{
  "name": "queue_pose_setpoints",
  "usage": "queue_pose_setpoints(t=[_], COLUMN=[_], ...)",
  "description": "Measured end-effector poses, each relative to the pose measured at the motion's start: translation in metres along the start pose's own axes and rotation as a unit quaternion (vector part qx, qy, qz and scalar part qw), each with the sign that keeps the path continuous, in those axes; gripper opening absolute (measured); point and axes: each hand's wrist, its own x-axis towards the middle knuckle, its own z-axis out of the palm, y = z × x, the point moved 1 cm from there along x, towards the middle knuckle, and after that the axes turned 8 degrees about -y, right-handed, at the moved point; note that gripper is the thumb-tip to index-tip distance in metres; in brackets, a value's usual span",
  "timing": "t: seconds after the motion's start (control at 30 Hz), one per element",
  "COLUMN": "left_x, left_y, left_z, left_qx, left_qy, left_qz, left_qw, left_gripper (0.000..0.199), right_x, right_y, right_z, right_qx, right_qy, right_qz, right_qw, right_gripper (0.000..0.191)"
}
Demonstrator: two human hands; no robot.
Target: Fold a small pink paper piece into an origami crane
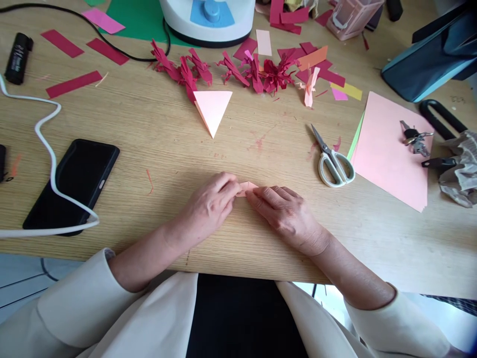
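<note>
Near the front of the table, a small piece of folded pink paper [247,188] lies between my fingertips, mostly covered by them. My left hand [214,201] pinches its left end, and my right hand [285,211] presses on its right end. Beyond my hands sits a pale pink paper triangle [214,109], its point toward me. To the right are scissors [331,161] with white handles, their blades together. A row of cut and folded dark red paper pieces [255,74] lies behind the triangle, with one pale pink folded piece [309,87] at its right end.
A black phone [80,184] with a white cable [46,124] across it lies at left. Pink paper sheets [389,159] with keys [414,138] on top are at right, near a dark blue container [428,59]. A white device [208,22] stands at the back.
</note>
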Motion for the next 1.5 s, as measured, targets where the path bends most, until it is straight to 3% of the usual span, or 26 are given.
queue_pose_setpoints(t=[0.13,0.27,0.57,0.77,0.9,1.0,1.13,1.33,1.5], left_x=[-0.014,-0.020,-0.021,-0.020,-0.017,-0.010,0.009,0.034,0.041], left_y=[0.002,0.003,0.006,0.006,0.006,0.007,0.008,0.007,0.002], left_z=[-0.005,-0.008,-0.005,-0.008,-0.013,-0.014,-0.012,-0.008,-0.004], left_qx=[0.028,0.047,0.040,0.078,0.088,0.078,0.047,-0.010,-0.054], left_qy=[-0.022,-0.060,-0.050,-0.071,-0.071,-0.045,-0.019,-0.031,-0.061], left_qz=[0.065,0.075,0.073,0.081,0.076,0.071,0.026,-0.047,-0.113], left_qw=[0.997,0.994,0.995,0.991,0.991,0.993,0.998,0.998,0.990], left_gripper=[0.054,0.060,0.055,0.057,0.044,0.030,0.018,0.006,0.014], right_x=[-0.001,-0.001,-0.002,-0.009,-0.016,-0.018,-0.016,-0.012,-0.011], right_y=[0.001,0.002,-0.004,-0.004,0.000,0.007,0.014,0.018,0.019], right_z=[0.001,0.001,-0.002,0.003,0.007,0.010,0.012,0.011,0.011], right_qx=[0.006,0.004,-0.009,0.026,0.029,0.084,0.170,0.224,0.251], right_qy=[0.019,0.014,-0.019,0.020,0.040,0.093,0.142,0.183,0.203], right_qz=[-0.007,-0.006,-0.007,-0.004,0.022,0.050,0.089,0.119,0.142], right_qw=[1.000,1.000,1.000,0.999,0.999,0.991,0.971,0.950,0.936], right_gripper=[0.029,0.029,0.033,0.034,0.031,0.027,0.028,0.024,0.021])
